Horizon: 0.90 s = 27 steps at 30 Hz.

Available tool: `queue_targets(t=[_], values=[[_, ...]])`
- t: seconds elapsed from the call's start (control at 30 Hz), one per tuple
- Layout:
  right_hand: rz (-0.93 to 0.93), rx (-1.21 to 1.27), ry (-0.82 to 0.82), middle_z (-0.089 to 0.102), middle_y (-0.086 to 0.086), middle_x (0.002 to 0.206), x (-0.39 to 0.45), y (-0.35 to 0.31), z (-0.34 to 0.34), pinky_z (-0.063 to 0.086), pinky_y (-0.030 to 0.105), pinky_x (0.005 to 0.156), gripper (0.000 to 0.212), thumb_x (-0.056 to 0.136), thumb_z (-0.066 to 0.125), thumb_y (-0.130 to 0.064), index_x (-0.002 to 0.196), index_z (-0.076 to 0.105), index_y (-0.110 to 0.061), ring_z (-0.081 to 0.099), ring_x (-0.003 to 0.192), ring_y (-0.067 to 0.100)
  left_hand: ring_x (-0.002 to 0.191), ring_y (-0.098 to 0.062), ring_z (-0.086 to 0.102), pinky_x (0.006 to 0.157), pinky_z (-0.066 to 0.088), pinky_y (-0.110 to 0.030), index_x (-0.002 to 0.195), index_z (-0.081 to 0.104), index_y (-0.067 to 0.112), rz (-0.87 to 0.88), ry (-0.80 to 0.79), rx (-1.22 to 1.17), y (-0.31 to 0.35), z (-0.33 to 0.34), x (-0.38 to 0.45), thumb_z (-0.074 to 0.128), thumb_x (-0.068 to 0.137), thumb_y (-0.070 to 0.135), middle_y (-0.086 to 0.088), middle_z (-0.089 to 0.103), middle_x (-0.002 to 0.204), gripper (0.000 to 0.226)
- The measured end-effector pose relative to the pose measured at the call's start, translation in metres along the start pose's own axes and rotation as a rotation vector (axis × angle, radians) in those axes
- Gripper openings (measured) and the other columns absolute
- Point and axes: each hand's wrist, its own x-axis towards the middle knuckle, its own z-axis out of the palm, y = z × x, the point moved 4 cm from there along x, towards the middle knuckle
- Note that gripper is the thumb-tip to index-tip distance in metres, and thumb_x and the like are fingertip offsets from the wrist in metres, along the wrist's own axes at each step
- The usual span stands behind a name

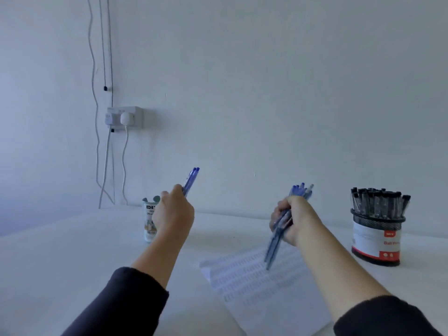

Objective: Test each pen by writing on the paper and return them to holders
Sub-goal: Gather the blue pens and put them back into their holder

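Hands point(173, 209) point(294, 219) raised, fists around pens point(278, 229)

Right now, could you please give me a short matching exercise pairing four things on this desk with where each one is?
Things:
1. black pens
2. sheet of paper
3. bunch of blue pens
4. small white holder

Places:
A. gripped in the right hand
B. lying flat on the table
C. standing in the mesh holder at far right
D. partly hidden behind the left hand

Pairs: 1-C, 2-B, 3-A, 4-D
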Motion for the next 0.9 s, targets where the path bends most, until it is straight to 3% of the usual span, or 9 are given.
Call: queue_targets(t=[0.13,0.23,0.33,0.43,0.53,0.7,0.8,0.9], values=[[0.057,0.337,0.007,0.037,0.003,0.055,0.013,0.037,0.013,0.035,0.027,0.051,0.025,0.084,0.036,0.003,0.064,0.034,-0.012,0.036,0.045,0.015,0.089,-0.038,0.059,0.068,0.04,-0.037,0.124,0.05,0.023,-0.121,-0.036,0.103,-0.047,0.007,0.02,0.037,0.099,0.034,-0.019,0.04,0.122,0.03],[0.058,0.345,0.037,0.039,0.007,0.062,0.019,0.053,0.006,0.04,0.031,0.053,0.025,0.09,0.037,0.003,0.068,0.038,-0.01,0.039,0.052,0.018,0.083,-0.033,0.056,0.069,0.044,-0.038,0.111,0.054,0.017,-0.143,-0.053,0.032,-0.064,0.016,0.033,0.042,0.096,0.03,-0.015,0.051,0.104,0.023],[-0.012,0.291,0.088,0.04,0.009,0.063,0.02,0.044,-0.006,0.042,0.031,0.054,0.026,0.093,0.038,0.003,0.069,0.04,-0.009,0.04,0.054,0.019,0.066,-0.023,0.05,0.056,0.039,-0.028,0.083,0.05,0.014,-0.02,-0.086,-0.055,-0.052,0.018,0.033,0.049,0.09,0.02,-0.009,0.055,0.079,0.01],[-0.073,0.33,0.131,0.041,0.007,0.065,0.019,0.032,-0.017,0.043,0.03,0.053,0.025,0.093,0.039,0.0,0.07,0.039,-0.01,0.042,0.054,0.016,0.053,-0.012,0.038,0.047,0.027,-0.025,0.065,0.04,0.018,0.159,-0.213,-0.122,-0.024,0.018,0.02,0.056,0.087,0.016,0.001,0.044,0.061,0.028],[-0.141,0.373,0.199,0.044,0.006,0.07,0.02,0.023,-0.026,0.048,0.032,0.056,0.02,0.092,0.041,-0.001,0.074,0.041,-0.009,0.045,0.055,0.015,0.052,-0.013,0.035,0.048,0.028,-0.025,0.062,0.041,0.019,0.323,-0.357,-0.149,0.007,0.021,0.001,0.065,0.084,0.02,0.003,0.04,0.058,0.032],[-0.212,0.339,0.266,0.044,0.004,0.07,0.02,0.018,-0.036,0.047,0.03,0.054,0.015,0.09,0.04,0.0,0.079,0.04,-0.01,0.044,0.053,0.014,0.05,-0.011,0.04,0.046,0.032,-0.023,0.077,0.052,0.025,0.443,-0.501,-0.145,0.028,0.023,-0.021,0.065,0.085,0.025,0.005,0.048,0.064,0.014],[-0.235,0.306,0.264,0.044,0.004,0.069,0.021,0.017,-0.035,0.046,0.03,0.053,0.015,0.089,0.041,0.0,0.079,0.04,-0.01,0.044,0.052,0.015,0.047,-0.015,0.041,0.044,0.035,-0.022,0.088,0.06,0.021,0.403,-0.417,-0.212,0.029,0.017,-0.015,0.064,0.086,0.026,0.003,0.05,0.062,0.007],[-0.272,0.256,0.249,0.045,0.005,0.069,0.021,0.017,-0.031,0.046,0.03,0.053,0.011,0.09,0.041,-0.001,0.083,0.042,-0.009,0.045,0.052,0.015,0.04,-0.018,0.039,0.048,0.034,-0.024,0.068,0.056,0.01,0.177,-0.132,-0.601,0.029,0.002,0.001,0.058,0.087,0.015,0.002,0.053,0.049,0.019]])
